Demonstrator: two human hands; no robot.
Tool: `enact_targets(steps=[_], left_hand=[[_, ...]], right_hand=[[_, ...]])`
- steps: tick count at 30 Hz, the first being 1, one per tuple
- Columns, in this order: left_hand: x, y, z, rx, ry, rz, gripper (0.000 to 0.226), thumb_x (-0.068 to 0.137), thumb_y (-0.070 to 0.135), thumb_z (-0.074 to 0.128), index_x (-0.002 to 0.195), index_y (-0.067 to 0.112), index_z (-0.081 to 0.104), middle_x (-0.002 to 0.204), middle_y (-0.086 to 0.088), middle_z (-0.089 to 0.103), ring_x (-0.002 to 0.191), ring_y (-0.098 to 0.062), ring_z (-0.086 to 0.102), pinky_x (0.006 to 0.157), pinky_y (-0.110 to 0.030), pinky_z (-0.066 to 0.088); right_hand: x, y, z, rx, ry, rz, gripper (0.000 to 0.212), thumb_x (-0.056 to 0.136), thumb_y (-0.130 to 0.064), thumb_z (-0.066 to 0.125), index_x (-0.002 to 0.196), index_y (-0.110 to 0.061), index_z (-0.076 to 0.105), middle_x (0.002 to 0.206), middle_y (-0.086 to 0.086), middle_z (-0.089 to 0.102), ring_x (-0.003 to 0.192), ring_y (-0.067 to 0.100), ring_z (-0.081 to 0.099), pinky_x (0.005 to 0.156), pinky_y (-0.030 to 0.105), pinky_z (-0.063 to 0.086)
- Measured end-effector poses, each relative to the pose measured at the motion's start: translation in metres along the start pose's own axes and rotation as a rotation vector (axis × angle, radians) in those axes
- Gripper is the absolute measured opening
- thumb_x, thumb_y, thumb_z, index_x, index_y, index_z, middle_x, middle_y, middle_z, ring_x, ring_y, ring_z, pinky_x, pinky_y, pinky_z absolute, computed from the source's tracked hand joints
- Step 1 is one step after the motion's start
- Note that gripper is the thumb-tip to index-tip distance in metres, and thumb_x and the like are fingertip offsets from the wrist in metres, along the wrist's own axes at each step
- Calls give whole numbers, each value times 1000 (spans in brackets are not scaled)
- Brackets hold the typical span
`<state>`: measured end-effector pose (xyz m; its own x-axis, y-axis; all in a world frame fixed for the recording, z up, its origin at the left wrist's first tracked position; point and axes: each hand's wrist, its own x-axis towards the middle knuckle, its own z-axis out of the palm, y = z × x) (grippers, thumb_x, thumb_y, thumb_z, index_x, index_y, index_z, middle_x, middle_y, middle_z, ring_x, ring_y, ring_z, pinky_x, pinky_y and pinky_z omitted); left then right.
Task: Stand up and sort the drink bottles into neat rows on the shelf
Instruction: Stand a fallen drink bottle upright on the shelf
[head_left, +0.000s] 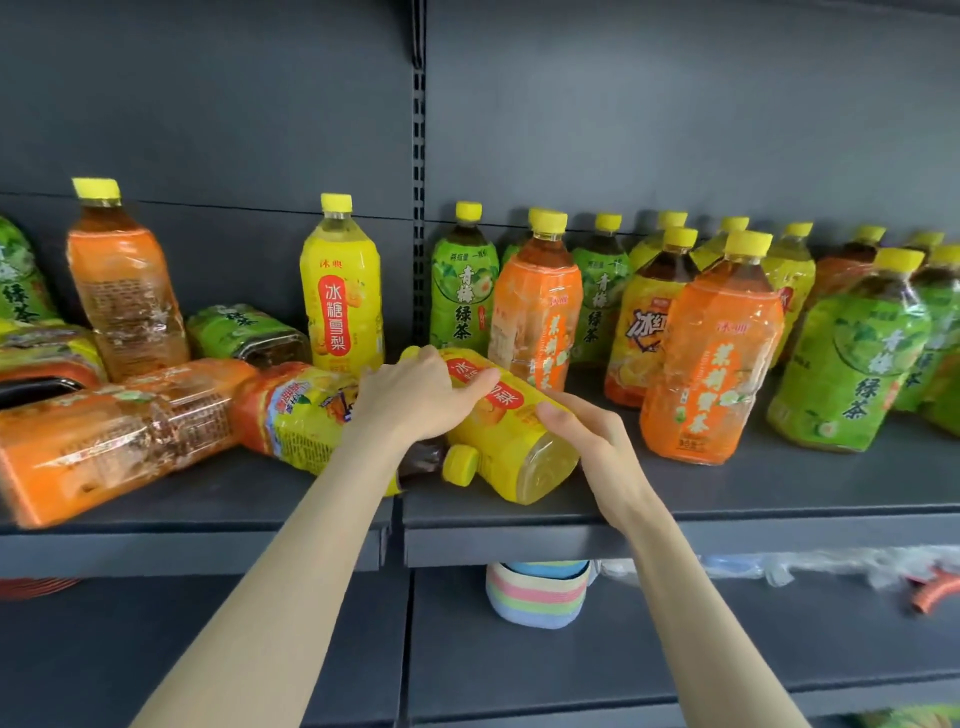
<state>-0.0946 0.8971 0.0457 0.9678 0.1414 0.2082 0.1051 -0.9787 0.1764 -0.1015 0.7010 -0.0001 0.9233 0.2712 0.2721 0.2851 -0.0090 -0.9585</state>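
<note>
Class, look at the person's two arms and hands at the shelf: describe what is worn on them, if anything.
Nothing is worn. The left hand and right hand are bare: no gloves, rings, watch or bracelet show. The left forearm and right forearm are bare too, no sleeve in view down to the picture's edge.

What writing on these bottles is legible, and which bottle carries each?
"冰糖雪梨": upright yellow plastic bottle.
"青梅绿茶": upright green-labelled bottle.
"茉莉蜜茶": front orange-labelled bottle.
"冰红", cut off: yellow-labelled dark-tea bottle.
Small print on the lying bottles is too blurred.
</note>
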Motion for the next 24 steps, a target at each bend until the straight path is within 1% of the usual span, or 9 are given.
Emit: enact_targets(steps=[2, 4, 7, 9, 13, 15, 18, 21, 24], left_hand=[[-2, -2, 0, -112, 81, 22, 99, 78, 83, 29, 142, 7, 31, 129, -10, 58, 114, -32, 56, 87, -40, 43], [-9, -4, -1, -260, 182, 58, 95, 77, 79, 40, 142, 10, 32, 117, -5, 63, 104, -27, 60, 76, -33, 42], [-17, -4, -4, -508, 306, 126, 87, 74, 71, 56, 139, 17, 35, 121, -2, 61, 109, -23, 58, 83, -33, 43], [-21, -3, -6, -629, 360, 151, 93, 71, 65, 65, 143, 18, 31, 131, -4, 54, 118, -22, 52, 91, -35, 42], [-27, 6, -11, -779, 419, 233, 102, 68, 54, 74, 148, 20, 22, 143, -1, 41, 128, -14, 41, 94, -29, 38], [-27, 12, -14, -820, 409, 306, 101, 69, 43, 78, 149, 20, 20, 146, 1, 34, 128, -9, 36, 96, -28, 39], [-27, 19, -13, -852, 343, 429, 93, 73, 26, 80, 148, 20, 25, 147, 5, 29, 132, -7, 33, 101, -27, 42], [-25, 17, -8, -906, 285, 497, 88, 76, 15, 77, 147, 25, 27, 144, 12, 28, 133, -5, 32, 96, -14, 42], [-23, 13, -7, -967, 230, 488, 86, 78, 12, 75, 142, 39, 24, 137, 15, 31, 124, 0, 40, 86, -3, 42]], right_hand=[[-2, 0, 0, 15, 3, -27, 55, 82, -36, 62, 130, -11, 59, 114, 2, 72, 106, 15, 68, 84, 22, 54], [-6, 1, -1, 38, 10, -59, 52, 81, -33, 63, 129, -15, 59, 114, 1, 72, 106, 16, 68, 83, 25, 54], [-9, 2, -2, 58, 9, -107, 48, 79, -30, 67, 126, -24, 58, 116, -2, 71, 109, 17, 66, 83, 26, 55], [-9, 2, -2, 73, 4, -130, 47, 79, -24, 69, 125, -26, 58, 118, -2, 70, 110, 18, 66, 83, 27, 55], [-9, 3, -4, 70, -3, -168, 59, 76, -13, 77, 128, -28, 54, 122, -5, 68, 113, 17, 65, 87, 31, 56], [-8, 4, -4, 14, 21, -190, 67, 72, -13, 80, 130, -34, 51, 123, -13, 67, 114, 11, 63, 92, 29, 54], [-6, 8, -3, -81, 52, -213, 77, 72, -7, 82, 133, -37, 46, 122, -25, 62, 113, 4, 61, 91, 24, 54], [-3, 11, -2, -132, 72, -219, 86, 71, -7, 84, 138, -35, 38, 127, -23, 55, 115, 4, 56, 91, 27, 54], [-1, 12, -1, -155, 58, -213, 86, 72, -8, 84, 132, -45, 34, 129, -23, 47, 117, 2, 52, 93, 28, 53]])
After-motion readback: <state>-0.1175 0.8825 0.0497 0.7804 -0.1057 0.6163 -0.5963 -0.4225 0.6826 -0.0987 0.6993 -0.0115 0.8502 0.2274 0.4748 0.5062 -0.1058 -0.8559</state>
